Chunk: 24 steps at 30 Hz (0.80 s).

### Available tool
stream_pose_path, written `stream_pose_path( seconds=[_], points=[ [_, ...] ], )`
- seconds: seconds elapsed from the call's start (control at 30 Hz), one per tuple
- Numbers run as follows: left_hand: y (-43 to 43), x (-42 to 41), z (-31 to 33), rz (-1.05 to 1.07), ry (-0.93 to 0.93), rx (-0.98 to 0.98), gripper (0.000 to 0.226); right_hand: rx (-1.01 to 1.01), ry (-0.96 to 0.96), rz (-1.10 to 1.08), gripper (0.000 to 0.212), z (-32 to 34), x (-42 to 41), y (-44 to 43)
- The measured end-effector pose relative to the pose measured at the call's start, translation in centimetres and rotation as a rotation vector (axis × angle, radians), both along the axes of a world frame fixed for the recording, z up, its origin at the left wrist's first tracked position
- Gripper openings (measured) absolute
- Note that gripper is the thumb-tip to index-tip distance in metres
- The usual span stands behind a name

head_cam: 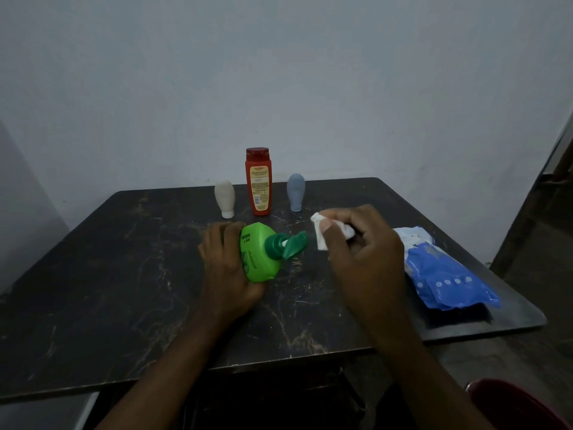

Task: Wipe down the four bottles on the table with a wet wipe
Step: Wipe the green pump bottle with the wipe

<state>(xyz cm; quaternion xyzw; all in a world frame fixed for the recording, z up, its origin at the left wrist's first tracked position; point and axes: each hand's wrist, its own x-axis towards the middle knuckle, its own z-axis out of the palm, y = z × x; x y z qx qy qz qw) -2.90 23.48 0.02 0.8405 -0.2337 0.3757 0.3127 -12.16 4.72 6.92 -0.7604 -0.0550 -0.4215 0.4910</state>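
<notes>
While the left hand (228,265) is gripping the green pump bottle (260,256) mid-table, the right hand (362,252) is pinching a white wet wipe (321,234) just beside its nozzle. Three bottles (258,181) are standing near the table's (124,274) far edge; a blue wipes pack (446,274) is lying by the right edge.

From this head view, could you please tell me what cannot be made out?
Head view only.
green bottle: base and one side covered by the left hand gripping it.
wet wipe: partly bunched inside the right hand.
orange bottle: label print too small, dim.
red object, lower right: cut off by the frame edge.
</notes>
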Motion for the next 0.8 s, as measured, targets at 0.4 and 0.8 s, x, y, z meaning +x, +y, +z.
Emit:
stream_pose_path(
  seconds=[0.4, 0.8],
  points=[
    [1.3, 1.8, 1.6, -0.299, 0.482, -1.032, 0.044, 0.207, 0.394, 0.144, 0.016, -7.2, 6.2, -1.3],
    [1.5, 4.5, 1.8, -0.562, 1.129, -1.569, 0.048, 0.254, 0.420, 0.227, 0.019, -6.6, 9.2, -0.2]
  ],
)
